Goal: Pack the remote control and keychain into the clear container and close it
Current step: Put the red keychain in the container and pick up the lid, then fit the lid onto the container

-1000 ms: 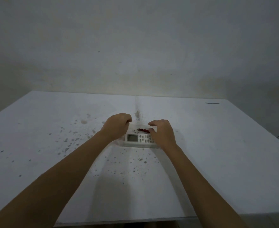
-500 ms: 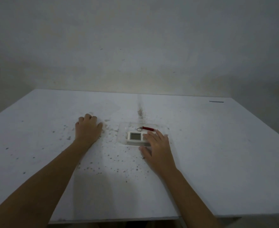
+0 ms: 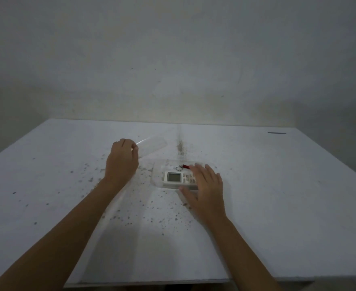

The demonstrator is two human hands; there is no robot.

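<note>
The lid (image 3: 151, 145) is now lifted clear of the table (image 3: 277, 185) at about eleven o'clock from the tray, pinched at one edge by the left hand (image 3: 121, 162), where half a second ago that hand was pressed flat on the bare surface. So the cover has been collected, and closing is judged to be the step in hand. The right hand (image 3: 206, 187) is laid open and flat, fingers spread, over the right end of the remote (image 3: 176, 179), nothing being gripped; the contents are being steadied. The remote, a white, boxy slab with a grey screen and small buttons, is seen lying inside the shallow clear container (image 3: 158, 175), and the keychain (image 3: 183, 166), a metal ring with a short red tag, is tucked at its twelve o'clock side, also within the tray. Both items are taken as packed. The lid reads as thin, glossy, see-through plastic, a bright glint caught along its edge. The table is matt white, speckled with dark flecks.
</note>
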